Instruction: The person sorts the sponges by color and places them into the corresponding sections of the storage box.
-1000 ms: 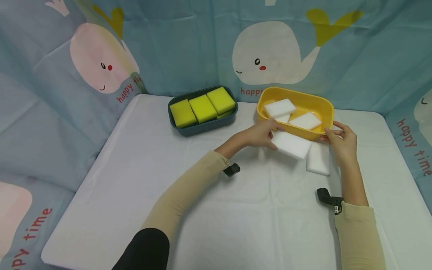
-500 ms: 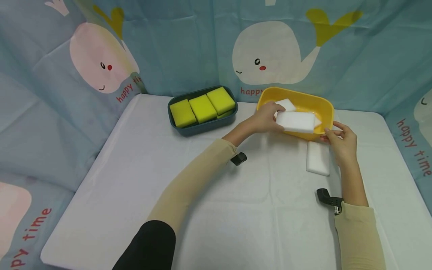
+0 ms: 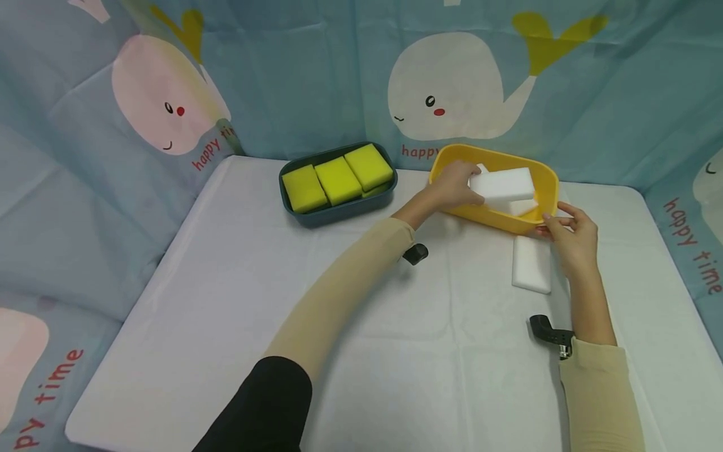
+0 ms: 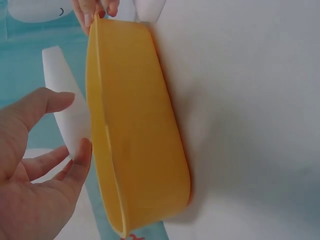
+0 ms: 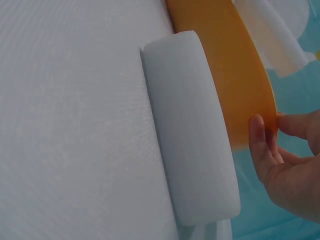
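Over the yellow tub (image 3: 480, 215) at the back right, my left hand (image 3: 455, 187) pinches a white sponge block (image 3: 503, 184) by one end. In the left wrist view this sponge (image 4: 67, 100) sits between thumb and fingertips, above the tub's rim. Below it, more white sponge (image 3: 522, 207) shows inside the tub, partly hidden. My right hand (image 3: 573, 238) pinches the tub's right front corner; in the right wrist view the thumb and fingers (image 5: 257, 131) are on either side of its rim. Just in front of the tub, another white sponge (image 3: 531, 264) lies on the table.
A dark blue-green tub (image 3: 339, 216) holding several yellow sponges (image 3: 337, 180) stands left of the yellow one. Behind both hangs a blue curtain (image 3: 316, 75) with whale prints. A white cloth (image 3: 226, 301) covers the table.
My left hand has carried the white sponge up and away from me, from in front of the yellow tub to over it. The right hand keeps its grip on the rim.
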`<state>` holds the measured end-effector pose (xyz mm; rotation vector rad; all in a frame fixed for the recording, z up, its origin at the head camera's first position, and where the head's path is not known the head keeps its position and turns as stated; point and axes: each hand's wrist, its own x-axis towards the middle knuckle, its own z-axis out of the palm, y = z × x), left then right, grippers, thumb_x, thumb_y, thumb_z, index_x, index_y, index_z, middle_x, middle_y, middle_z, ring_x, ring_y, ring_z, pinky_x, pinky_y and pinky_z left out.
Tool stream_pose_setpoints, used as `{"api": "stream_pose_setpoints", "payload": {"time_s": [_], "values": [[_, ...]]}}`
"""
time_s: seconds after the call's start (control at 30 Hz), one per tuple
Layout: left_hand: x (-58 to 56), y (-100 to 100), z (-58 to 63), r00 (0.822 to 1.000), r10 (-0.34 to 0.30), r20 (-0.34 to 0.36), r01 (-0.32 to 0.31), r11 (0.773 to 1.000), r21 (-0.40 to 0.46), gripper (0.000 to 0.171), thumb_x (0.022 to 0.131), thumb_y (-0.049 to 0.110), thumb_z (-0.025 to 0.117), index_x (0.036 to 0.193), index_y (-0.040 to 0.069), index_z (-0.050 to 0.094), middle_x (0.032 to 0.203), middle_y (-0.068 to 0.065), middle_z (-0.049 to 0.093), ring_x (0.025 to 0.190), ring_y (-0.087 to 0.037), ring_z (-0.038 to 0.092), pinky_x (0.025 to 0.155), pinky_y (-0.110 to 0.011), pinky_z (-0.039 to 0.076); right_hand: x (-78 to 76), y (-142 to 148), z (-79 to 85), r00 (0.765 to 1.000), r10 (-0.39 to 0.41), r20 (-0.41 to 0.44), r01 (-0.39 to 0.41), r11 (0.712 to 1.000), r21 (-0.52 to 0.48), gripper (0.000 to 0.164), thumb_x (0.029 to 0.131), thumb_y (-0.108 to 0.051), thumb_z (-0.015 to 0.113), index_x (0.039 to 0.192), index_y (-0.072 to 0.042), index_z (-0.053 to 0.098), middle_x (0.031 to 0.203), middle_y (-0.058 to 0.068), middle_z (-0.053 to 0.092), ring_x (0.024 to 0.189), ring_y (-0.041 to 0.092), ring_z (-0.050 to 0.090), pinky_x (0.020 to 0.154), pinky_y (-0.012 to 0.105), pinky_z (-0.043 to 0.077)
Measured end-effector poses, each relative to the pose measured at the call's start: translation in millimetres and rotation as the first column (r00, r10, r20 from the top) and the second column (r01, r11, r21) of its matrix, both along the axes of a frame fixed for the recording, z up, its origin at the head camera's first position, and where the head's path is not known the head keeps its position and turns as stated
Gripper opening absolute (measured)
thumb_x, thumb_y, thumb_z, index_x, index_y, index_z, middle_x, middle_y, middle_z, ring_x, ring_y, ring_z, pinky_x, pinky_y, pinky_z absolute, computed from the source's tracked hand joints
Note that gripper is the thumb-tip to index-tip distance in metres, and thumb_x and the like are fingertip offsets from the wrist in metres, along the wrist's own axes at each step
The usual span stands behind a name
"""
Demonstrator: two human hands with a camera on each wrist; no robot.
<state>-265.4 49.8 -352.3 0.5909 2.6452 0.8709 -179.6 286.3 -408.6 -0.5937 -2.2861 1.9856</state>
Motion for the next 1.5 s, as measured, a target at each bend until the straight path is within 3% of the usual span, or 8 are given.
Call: {"api": "stream_pose_setpoints", "payload": {"time_s": [0.17,0.4,0.7,1.13,1.37,1.5], "values": [[-0.9,11,-2.0,0.999,0.037,-0.001,-0.037,0.999,0.003,0.061,0.096,0.028,0.08,0.149,0.007,0.058,0.146,-0.002,0.058,0.13,-0.013,0.049,0.111,-0.018,0.043,-0.4,0,0.2,1.0,-0.005,0.014,0.004,0.999,0.035,0.064,0.107,-0.015,0.06,0.165,-0.005,0.032,0.099,-0.003,0.054,0.066,-0.005,0.067,0.07,0.007,0.057],[-5.0,21,-14.1,0.998,0.057,-0.021,-0.057,0.998,0.009,0.062,0.094,0.031,0.082,0.146,0.004,0.06,0.145,-0.004,0.06,0.132,-0.015,0.049,0.109,-0.016,0.041,-0.9,0,-0.4,0.999,-0.003,0.033,0.001,0.998,0.068,0.065,0.108,-0.016,0.06,0.165,-0.006,0.032,0.099,-0.004,0.054,0.066,-0.006,0.067,0.071,0.007,0.056],[-9.6,33,-30.1,0.998,0.052,-0.038,-0.054,0.998,-0.037,0.066,0.095,0.037,0.081,0.147,0.002,0.06,0.149,-0.006,0.059,0.14,-0.017,0.049,0.113,-0.015,0.04,-0.8,1,-0.2,1.0,-0.011,-0.013,0.011,1.0,-0.02,0.064,0.106,-0.011,0.061,0.164,-0.002,0.033,0.095,-0.004,0.057,0.063,-0.004,0.068,0.068,0.008,0.057],[-5.6,29,-25.6,0.999,0.044,-0.013,-0.044,0.999,-0.011,0.065,0.097,0.037,0.079,0.149,0.003,0.057,0.15,-0.006,0.056,0.141,-0.016,0.048,0.114,-0.015,0.04,-1.5,2,0.4,1.0,-0.004,-0.006,0.004,1.0,-0.002,0.064,0.107,-0.013,0.061,0.164,-0.003,0.034,0.095,-0.005,0.057,0.063,-0.004,0.068,0.069,0.007,0.056],[-2.6,25,-21.8,0.999,0.004,-0.038,-0.002,0.999,0.043,0.063,0.097,0.035,0.079,0.148,0.004,0.059,0.147,-0.006,0.061,0.133,-0.016,0.056,0.106,-0.014,0.044,-1.0,2,-0.1,1.0,-0.004,-0.02,0.004,1.0,-0.018,0.064,0.106,-0.01,0.061,0.163,-0.002,0.034,0.093,-0.006,0.058,0.063,-0.004,0.068,0.068,0.007,0.056],[1.5,24,-21.2,0.999,-0.028,-0.034,0.031,0.996,0.089,0.063,0.097,0.033,0.079,0.148,0.002,0.058,0.147,-0.008,0.061,0.13,-0.017,0.058,0.103,-0.014,0.046,-1.3,2,-0.3,1.0,0.002,0.0,-0.002,1.0,0.025,0.064,0.107,-0.013,0.061,0.164,-0.003,0.034,0.095,-0.007,0.057,0.065,-0.006,0.067,0.069,0.007,0.056]]}}
